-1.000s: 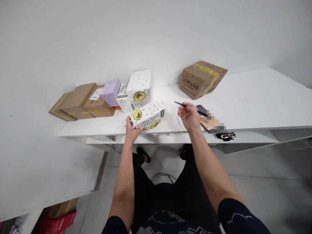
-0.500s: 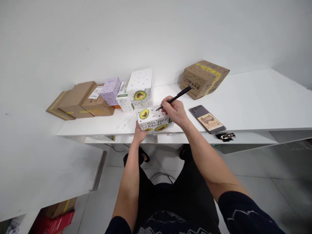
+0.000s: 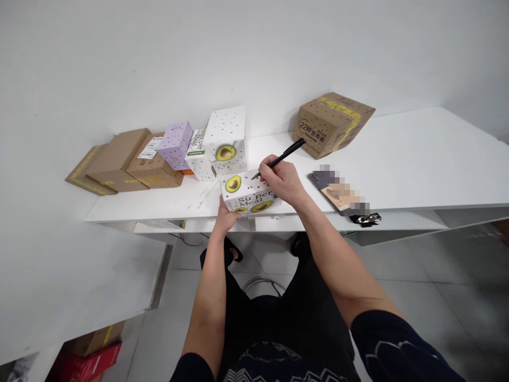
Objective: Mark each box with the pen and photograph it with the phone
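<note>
A white box (image 3: 254, 202) with avocado pictures and the words "Su-per Meal" lies at the front edge of the white table. My left hand (image 3: 226, 216) grips its left front corner; some of the fingers are hidden behind it. A black pen (image 3: 284, 157) is pinched in my right hand (image 3: 280, 179), slanting up to the right. Its tip is at the top face of the box, to the right of an avocado picture. The right hand rests against the box's right part and hides some of it.
Behind are white avocado boxes (image 3: 226, 135), a purple box (image 3: 175, 144) and several brown cartons (image 3: 119, 159). Another brown carton (image 3: 332, 124) stands at the back right. A partly blurred phone (image 3: 334, 193) and a black and metal object (image 3: 366, 219) lie by the table's front edge (image 3: 401, 209).
The pen tip has shifted slightly left on the box's top, the right hand moving with it. My left hand keeps its grip. The whole view has shifted a little.
</note>
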### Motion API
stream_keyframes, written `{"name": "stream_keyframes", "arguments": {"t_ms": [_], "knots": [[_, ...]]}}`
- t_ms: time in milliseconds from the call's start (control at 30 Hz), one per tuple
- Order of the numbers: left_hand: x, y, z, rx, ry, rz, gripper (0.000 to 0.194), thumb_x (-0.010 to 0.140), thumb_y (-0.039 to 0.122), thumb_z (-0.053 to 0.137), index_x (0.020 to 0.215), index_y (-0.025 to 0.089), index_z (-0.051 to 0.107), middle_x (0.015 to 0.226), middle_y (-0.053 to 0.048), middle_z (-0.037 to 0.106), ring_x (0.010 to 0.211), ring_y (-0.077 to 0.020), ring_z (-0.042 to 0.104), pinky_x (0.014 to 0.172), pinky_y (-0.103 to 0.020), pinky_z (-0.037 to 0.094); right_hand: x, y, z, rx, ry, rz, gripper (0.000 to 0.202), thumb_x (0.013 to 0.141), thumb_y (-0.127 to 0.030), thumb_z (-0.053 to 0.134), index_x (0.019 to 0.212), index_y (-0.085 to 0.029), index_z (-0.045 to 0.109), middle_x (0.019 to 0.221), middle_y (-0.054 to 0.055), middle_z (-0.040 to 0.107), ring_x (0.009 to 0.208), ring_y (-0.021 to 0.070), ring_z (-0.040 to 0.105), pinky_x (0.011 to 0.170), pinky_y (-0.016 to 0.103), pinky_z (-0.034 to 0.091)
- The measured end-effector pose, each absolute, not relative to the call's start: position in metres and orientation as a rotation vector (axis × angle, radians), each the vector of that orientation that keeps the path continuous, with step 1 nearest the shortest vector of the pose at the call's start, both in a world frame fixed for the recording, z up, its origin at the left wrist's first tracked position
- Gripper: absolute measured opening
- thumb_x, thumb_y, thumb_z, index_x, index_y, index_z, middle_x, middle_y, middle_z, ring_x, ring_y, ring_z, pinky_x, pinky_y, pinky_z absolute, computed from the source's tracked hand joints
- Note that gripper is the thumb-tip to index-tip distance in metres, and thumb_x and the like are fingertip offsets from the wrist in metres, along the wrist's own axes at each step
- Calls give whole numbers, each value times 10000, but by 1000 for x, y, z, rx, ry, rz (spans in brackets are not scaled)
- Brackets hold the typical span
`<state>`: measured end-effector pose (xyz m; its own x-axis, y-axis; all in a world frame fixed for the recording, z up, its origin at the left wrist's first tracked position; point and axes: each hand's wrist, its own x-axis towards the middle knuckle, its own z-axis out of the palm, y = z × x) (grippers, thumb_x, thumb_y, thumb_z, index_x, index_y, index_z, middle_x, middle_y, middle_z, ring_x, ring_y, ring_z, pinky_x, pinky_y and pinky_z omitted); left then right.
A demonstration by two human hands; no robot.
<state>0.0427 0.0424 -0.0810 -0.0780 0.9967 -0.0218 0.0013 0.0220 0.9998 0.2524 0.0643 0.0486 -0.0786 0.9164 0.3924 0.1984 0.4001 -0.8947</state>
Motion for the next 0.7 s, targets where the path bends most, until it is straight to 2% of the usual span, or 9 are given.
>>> {"name": "stream_keyframes", "arguments": {"t_ms": [233, 700], "knots": [[44, 43, -79, 1143, 1287, 1251, 844, 444, 149, 844, 1234, 169, 549, 1127, -131, 699, 1203, -409, 597, 975, -614, 503, 252, 63, 53, -1033, -1614, 810, 235, 900, -256, 521, 670, -210, 537, 628, -20, 619, 560, 116, 535, 600, 258, 392], [44, 43, -80, 1148, 1272, 1259, 838, 456, 153, 824, 1240, 180, 529, 1118, -120, 701, 1172, -388, 614, 972, -607, 500, 251, 64, 50, -1016, -1613, 818, 244, 907, -301, 549, 680, -211, 539, 628, -21, 619, 561, 112, 535, 568, 249, 397]]}}
